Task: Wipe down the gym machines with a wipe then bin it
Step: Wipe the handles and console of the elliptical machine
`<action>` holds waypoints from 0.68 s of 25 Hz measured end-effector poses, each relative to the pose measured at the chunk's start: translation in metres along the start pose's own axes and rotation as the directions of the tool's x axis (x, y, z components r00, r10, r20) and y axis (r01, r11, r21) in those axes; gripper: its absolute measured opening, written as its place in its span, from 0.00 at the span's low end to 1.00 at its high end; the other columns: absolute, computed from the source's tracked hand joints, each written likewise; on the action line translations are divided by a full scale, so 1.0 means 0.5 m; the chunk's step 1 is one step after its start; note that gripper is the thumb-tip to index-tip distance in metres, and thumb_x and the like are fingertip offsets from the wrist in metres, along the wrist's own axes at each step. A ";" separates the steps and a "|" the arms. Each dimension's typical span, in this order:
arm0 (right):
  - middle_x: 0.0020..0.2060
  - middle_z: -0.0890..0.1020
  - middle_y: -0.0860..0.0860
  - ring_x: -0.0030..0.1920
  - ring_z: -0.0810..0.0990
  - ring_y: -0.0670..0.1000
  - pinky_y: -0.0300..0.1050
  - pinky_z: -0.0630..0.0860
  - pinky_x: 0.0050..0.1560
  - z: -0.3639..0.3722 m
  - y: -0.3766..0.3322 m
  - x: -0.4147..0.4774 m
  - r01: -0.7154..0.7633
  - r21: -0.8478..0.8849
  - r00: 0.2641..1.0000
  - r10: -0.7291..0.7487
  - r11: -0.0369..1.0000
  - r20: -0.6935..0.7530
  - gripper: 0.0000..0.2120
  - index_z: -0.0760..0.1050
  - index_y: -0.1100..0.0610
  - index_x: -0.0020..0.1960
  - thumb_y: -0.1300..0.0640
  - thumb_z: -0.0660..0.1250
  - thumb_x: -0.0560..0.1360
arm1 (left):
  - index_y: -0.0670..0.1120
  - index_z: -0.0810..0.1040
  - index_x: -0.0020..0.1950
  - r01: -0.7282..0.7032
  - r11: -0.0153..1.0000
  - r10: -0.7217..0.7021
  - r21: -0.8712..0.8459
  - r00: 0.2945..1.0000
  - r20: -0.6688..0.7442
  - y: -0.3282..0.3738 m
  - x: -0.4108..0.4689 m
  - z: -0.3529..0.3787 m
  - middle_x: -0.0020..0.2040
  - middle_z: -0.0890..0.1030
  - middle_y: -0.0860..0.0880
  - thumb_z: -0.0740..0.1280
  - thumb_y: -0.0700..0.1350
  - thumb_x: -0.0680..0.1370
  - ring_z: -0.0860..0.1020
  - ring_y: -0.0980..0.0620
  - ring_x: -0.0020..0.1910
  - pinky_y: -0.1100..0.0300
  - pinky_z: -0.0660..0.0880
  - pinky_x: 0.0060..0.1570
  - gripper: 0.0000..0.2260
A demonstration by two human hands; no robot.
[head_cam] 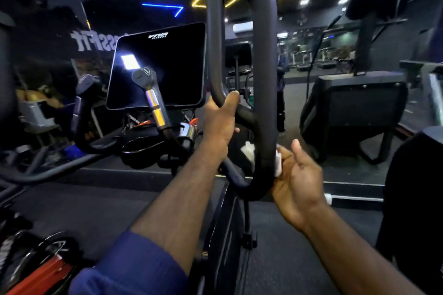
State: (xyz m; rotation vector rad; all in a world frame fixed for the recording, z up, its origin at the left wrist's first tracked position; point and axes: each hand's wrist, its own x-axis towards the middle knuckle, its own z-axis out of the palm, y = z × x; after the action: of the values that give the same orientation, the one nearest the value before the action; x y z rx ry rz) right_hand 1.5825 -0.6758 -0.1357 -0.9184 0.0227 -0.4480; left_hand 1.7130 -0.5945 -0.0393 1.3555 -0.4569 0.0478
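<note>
Far left there's a low grip bar (88, 93), then the console screen (158, 64) with a short sensor grip (153, 100) sticking up in front of it. All of that sits pretty close to the left forearm, so a wide elbow swing could clip something.

The left hand (219, 124) has its fingers clenched round the inner tube of the loop handlebar (266, 79), bracing it. Fine, but the patch under that hand won't get cleaned unless the hand shifts. Easy spot to miss imo.

The wipe (278, 163) is on the lower outer tube of the loop, squashed between the tube and the right hand (297, 175), with a bit poking out on the inner side too. The right fingers are wrapped behind the tube grasping the wipe, thumb sticking up free. With the thumb off, the hold looks loose-ish. My guess is the wipe could bunch up or slip out at the tight bottom bend and land on the floor (96, 211).

Room-wise, the inside of the loop is narrow and both hands nearly share it. To the right there's open floor before the next machine (359, 108), and a dark bulky thing (412, 199) hugs the right edge near the right forearm.
</note>
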 end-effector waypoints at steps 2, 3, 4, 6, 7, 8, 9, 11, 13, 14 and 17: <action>0.63 0.83 0.61 0.63 0.83 0.59 0.52 0.81 0.61 -0.015 0.007 -0.003 0.046 0.097 0.999 -0.048 0.994 0.013 0.23 0.77 0.61 0.70 0.50 0.55 0.84 | 0.51 0.77 0.51 0.015 1.000 -0.015 0.007 0.999 -0.032 0.000 -0.008 0.006 0.38 0.79 0.51 0.72 0.58 0.73 0.81 0.47 0.40 0.52 0.78 0.35 0.14; 0.63 0.83 0.60 0.64 0.82 0.58 0.52 0.80 0.64 -0.028 0.023 -0.014 0.059 0.103 0.998 -0.060 0.993 0.003 0.20 0.76 0.60 0.71 0.56 0.58 0.83 | 0.51 0.77 0.52 0.019 1.000 -0.019 0.001 0.999 -0.051 0.000 -0.012 0.008 0.39 0.79 0.50 0.72 0.56 0.76 0.80 0.46 0.40 0.52 0.77 0.34 0.12; 0.64 0.83 0.59 0.66 0.81 0.58 0.54 0.77 0.67 -0.043 0.041 -0.023 0.086 0.051 0.996 -0.085 0.995 -0.015 0.20 0.76 0.59 0.72 0.62 0.60 0.82 | 0.50 0.78 0.53 0.034 0.999 -0.035 -0.010 0.998 -0.059 -0.001 -0.015 0.009 0.40 0.80 0.48 0.72 0.55 0.78 0.80 0.45 0.40 0.53 0.76 0.32 0.11; 0.64 0.83 0.56 0.66 0.81 0.56 0.53 0.75 0.69 -0.071 0.060 -0.026 0.150 -0.065 0.989 -0.150 0.987 0.005 0.21 0.75 0.55 0.73 0.66 0.64 0.81 | 0.52 0.77 0.57 0.083 0.997 -0.083 0.003 0.993 -0.085 0.002 -0.026 0.015 0.44 0.82 0.46 0.71 0.57 0.78 0.82 0.46 0.41 0.56 0.77 0.31 0.13; 0.63 0.84 0.56 0.64 0.81 0.54 0.50 0.76 0.67 -0.078 0.059 -0.021 0.182 -0.099 0.983 -0.180 0.978 0.031 0.21 0.76 0.54 0.71 0.63 0.67 0.80 | 0.53 0.77 0.57 0.100 0.995 -0.098 0.016 0.990 -0.102 0.006 -0.032 0.018 0.45 0.83 0.46 0.71 0.58 0.78 0.83 0.45 0.42 0.55 0.77 0.32 0.13; 0.62 0.84 0.55 0.63 0.82 0.53 0.50 0.77 0.66 -0.080 0.056 -0.015 0.199 -0.129 0.980 -0.194 0.971 0.055 0.21 0.77 0.53 0.70 0.60 0.69 0.78 | 0.54 0.76 0.56 0.110 0.993 -0.106 0.028 0.987 -0.121 0.010 -0.039 0.022 0.47 0.84 0.46 0.72 0.58 0.78 0.83 0.45 0.43 0.54 0.78 0.33 0.12; 0.61 0.85 0.55 0.63 0.82 0.54 0.53 0.78 0.67 -0.078 0.052 -0.010 0.207 -0.158 0.977 -0.196 0.966 0.077 0.22 0.77 0.54 0.70 0.57 0.71 0.76 | 0.54 0.76 0.56 0.121 0.992 -0.115 0.036 0.984 -0.135 0.016 -0.045 0.025 0.47 0.84 0.45 0.72 0.58 0.78 0.83 0.45 0.43 0.54 0.78 0.34 0.12; 0.57 0.87 0.52 0.60 0.84 0.53 0.57 0.79 0.65 -0.061 0.052 -0.007 0.234 -0.287 0.971 -0.205 0.929 0.125 0.21 0.78 0.53 0.66 0.53 0.74 0.75 | 0.53 0.76 0.55 0.139 0.988 -0.128 0.061 0.979 -0.160 0.024 -0.052 0.029 0.47 0.84 0.45 0.72 0.58 0.78 0.83 0.45 0.43 0.51 0.79 0.38 0.12; 0.53 0.87 0.50 0.56 0.85 0.51 0.61 0.80 0.62 -0.036 0.045 -0.005 0.247 -0.398 0.967 -0.201 0.883 0.154 0.18 0.78 0.51 0.62 0.49 0.77 0.75 | 0.54 0.75 0.54 0.149 0.985 -0.132 0.082 0.975 -0.180 0.028 -0.057 0.033 0.46 0.83 0.46 0.71 0.57 0.79 0.82 0.46 0.43 0.51 0.80 0.39 0.11; 0.53 0.87 0.51 0.56 0.85 0.52 0.62 0.79 0.62 -0.025 0.037 0.002 0.217 -0.397 0.975 -0.175 0.892 0.138 0.19 0.77 0.51 0.62 0.49 0.78 0.75 | 0.54 0.75 0.53 0.154 0.984 -0.135 0.092 0.973 -0.187 0.030 -0.058 0.036 0.45 0.83 0.47 0.71 0.57 0.79 0.82 0.47 0.43 0.51 0.80 0.39 0.10; 0.55 0.84 0.51 0.57 0.84 0.53 0.61 0.78 0.64 0.014 0.028 0.005 0.121 -0.301 0.993 -0.119 0.946 0.023 0.24 0.71 0.51 0.66 0.56 0.78 0.75 | 0.53 0.76 0.53 0.155 0.984 -0.135 0.093 0.973 -0.189 0.027 -0.055 0.032 0.42 0.82 0.47 0.72 0.57 0.79 0.82 0.47 0.43 0.51 0.79 0.40 0.10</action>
State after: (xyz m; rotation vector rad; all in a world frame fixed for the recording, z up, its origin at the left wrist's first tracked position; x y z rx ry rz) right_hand 1.5912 -0.6641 -0.1421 -1.2264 0.0322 -0.5662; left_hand 1.6794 -0.6003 -0.0343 1.4717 -0.2020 0.0759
